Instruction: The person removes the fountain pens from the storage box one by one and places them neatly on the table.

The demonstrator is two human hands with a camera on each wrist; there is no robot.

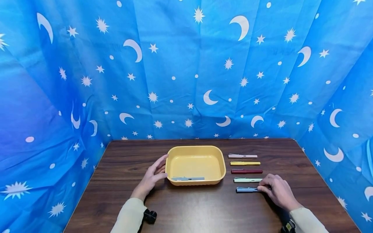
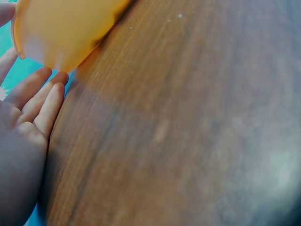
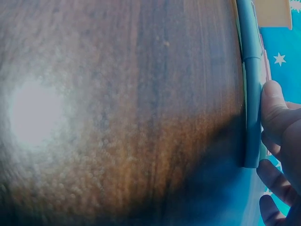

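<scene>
A yellow tray (image 1: 196, 149) stands in the middle of the table. My left hand (image 1: 152, 176) rests against its left side, thumb at the front corner and fingers further back. The left wrist view shows its loosely straight fingers (image 2: 49, 106) by the tray wall (image 2: 61, 40). One grey-blue pen (image 1: 188, 178) lies inside the tray along the near wall. Over at the right, my right hand (image 1: 276, 191) holds the right end of a blue-grey pen (image 1: 246, 190). Its thumb (image 3: 273, 96) is against this pen's barrel (image 3: 252, 108), with the other fingers partly hidden behind.
Beyond the blue-grey pen lie a pale green pen (image 1: 247, 180), a dark red pen (image 1: 246, 171), a yellow pen (image 1: 245, 163) and a pale pink pen (image 1: 243, 156), stacked in a row. A blue curtain (image 1: 186, 64) with stars and moons surrounds the wooden table (image 1: 192, 210).
</scene>
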